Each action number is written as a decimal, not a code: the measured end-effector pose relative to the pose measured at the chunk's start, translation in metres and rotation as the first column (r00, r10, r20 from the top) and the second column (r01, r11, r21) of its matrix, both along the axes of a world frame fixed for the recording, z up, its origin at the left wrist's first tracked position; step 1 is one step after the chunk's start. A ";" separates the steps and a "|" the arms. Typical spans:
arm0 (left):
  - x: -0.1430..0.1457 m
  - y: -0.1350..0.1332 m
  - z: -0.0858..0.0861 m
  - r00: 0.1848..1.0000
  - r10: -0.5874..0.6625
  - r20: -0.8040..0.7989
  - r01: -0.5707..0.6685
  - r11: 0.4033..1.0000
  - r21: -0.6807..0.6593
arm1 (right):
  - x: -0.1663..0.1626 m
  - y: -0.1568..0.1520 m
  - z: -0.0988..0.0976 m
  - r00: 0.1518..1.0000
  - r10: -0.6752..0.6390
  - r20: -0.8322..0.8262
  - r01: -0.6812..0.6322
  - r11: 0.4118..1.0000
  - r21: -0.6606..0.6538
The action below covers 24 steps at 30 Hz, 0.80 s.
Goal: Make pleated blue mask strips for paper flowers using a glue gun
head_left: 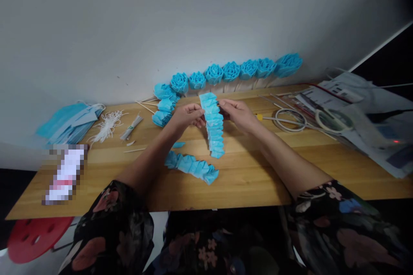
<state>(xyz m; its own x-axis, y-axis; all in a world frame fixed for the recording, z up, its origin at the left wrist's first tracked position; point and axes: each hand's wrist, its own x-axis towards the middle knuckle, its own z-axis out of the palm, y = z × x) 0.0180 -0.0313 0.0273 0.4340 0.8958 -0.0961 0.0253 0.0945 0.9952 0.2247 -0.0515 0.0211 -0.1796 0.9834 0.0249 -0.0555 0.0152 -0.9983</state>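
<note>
Both hands hold a blue folded strip [213,131] of pleated mask fabric upright over the wooden table [245,180]. My left hand [189,116] pinches its left edge near the top. My right hand [237,113] pinches the right edge at the same height. The strip hangs down between them, its lower end close to the tabletop. A second blue pleated strip [193,166] lies flat on the table just below and to the left.
A row of several blue fabric roses [230,71] leans against the white wall. Blue face masks [69,122], white ear loops [106,126] and thin sticks lie at the left. Tape rolls [290,120], scissors and plastic bags sit at the right. A red stool [37,236] stands lower left.
</note>
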 end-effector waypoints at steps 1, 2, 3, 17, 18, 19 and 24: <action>0.000 0.001 0.000 1.000 0.018 0.013 -0.018 1.000 -0.011 | 0.000 0.000 -0.001 1.000 0.005 -0.005 -0.005 1.000 -0.012; 0.000 0.001 0.001 0.999 0.035 0.021 -0.034 0.999 -0.021 | 0.000 0.000 -0.001 1.000 0.014 -0.006 -0.015 1.000 -0.019; 0.000 0.002 0.001 0.998 0.052 0.028 -0.051 0.998 -0.028 | 0.000 0.000 -0.001 1.000 0.028 -0.005 -0.028 0.999 -0.020; 0.004 -0.005 0.007 1.000 -0.015 0.021 0.015 0.999 -0.038 | -0.001 -0.001 0.002 1.000 -0.008 0.003 0.007 1.000 0.030; 0.003 -0.005 0.006 1.000 -0.018 0.019 0.019 0.999 -0.037 | -0.001 -0.001 0.002 1.000 -0.008 0.002 0.007 1.000 0.027; 0.003 -0.005 0.005 1.000 -0.017 0.018 0.018 0.999 -0.040 | -0.001 -0.001 0.002 1.000 -0.010 -0.003 0.010 1.000 0.021; 0.001 -0.002 0.005 0.995 0.067 0.073 -0.061 0.995 -0.081 | -0.001 0.001 0.001 0.998 -0.039 -0.053 0.038 0.999 -0.024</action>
<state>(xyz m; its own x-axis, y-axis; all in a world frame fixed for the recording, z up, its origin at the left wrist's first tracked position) 0.0194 -0.0332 0.0323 0.3850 0.9128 -0.1367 -0.0580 0.1717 0.9834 0.2235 -0.0509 0.0218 -0.1403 0.9900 0.0112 -0.1086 -0.0042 -0.9941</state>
